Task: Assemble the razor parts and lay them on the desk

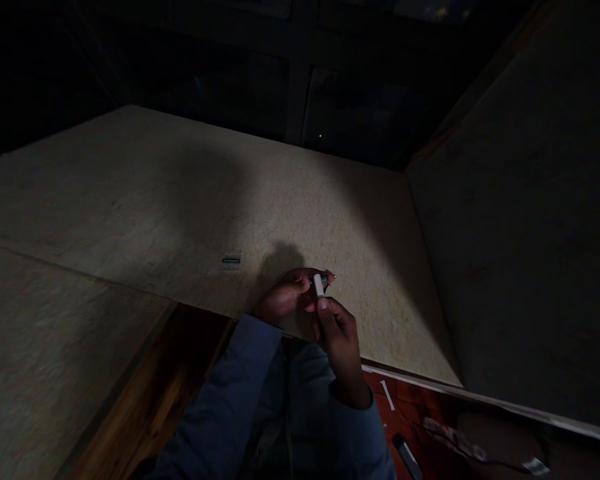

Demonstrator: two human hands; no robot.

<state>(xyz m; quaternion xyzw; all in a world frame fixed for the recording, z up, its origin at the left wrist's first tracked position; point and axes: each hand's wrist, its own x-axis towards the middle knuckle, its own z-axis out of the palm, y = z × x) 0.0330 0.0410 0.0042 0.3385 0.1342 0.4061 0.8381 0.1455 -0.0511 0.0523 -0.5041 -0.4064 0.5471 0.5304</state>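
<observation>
My left hand (286, 295) is closed over the tabletop, its fingers around a thin teal-and-dark piece (324, 279) whose kind I cannot make out. A small white oblong piece (319, 285) stands up from the thumb and fingers of my right hand (339, 330), which pinches its lower end. This white piece crosses in front of the teal one; whether they touch, I cannot tell. To the left of my hands, a small flat dark-and-teal item (231, 261), apparently in a clear casing, lies on the pale tabletop (290, 193).
A dark panel (530, 233) rises along the right side. Dark window panes (350, 113) stand behind the table. At lower left is a wooden recess (165, 387). Below the front edge, a white strip (387, 395) and a dark oblong object (407, 457) lie on a red surface. The light is dim.
</observation>
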